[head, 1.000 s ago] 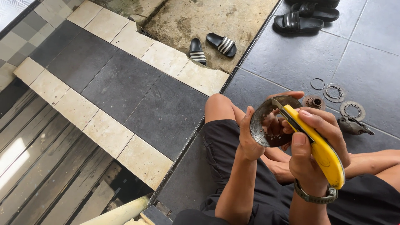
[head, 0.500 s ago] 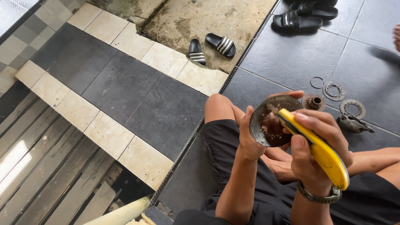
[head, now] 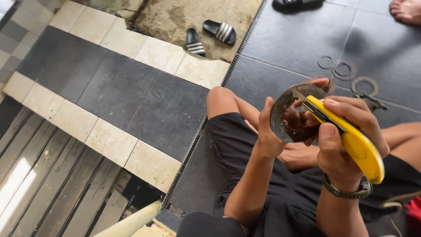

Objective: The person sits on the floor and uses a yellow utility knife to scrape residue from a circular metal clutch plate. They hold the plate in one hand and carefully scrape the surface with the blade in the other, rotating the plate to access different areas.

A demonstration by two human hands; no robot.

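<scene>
I sit on a dark tiled floor with my legs folded. My left hand [head: 274,131] grips a round, dark, rusty metal part [head: 293,112] by its rim and holds it upright in front of me. My right hand [head: 346,131] is shut on a yellow utility knife [head: 357,145]. The knife's blade tip rests against the upper inner edge of the round part. A watch is on my right wrist.
Flat metal rings and gaskets [head: 346,69] lie on the dark tile [head: 285,48] beyond my hands. A pair of black striped sandals [head: 210,35] sits on the dirt patch. Another person's bare foot [head: 405,9] shows at the top right. Wooden slats [head: 48,193] lie lower left.
The view has shifted slightly. The knife blade has moved a little along the round part's inner edge. Another person's foot has come into view at the top right.
</scene>
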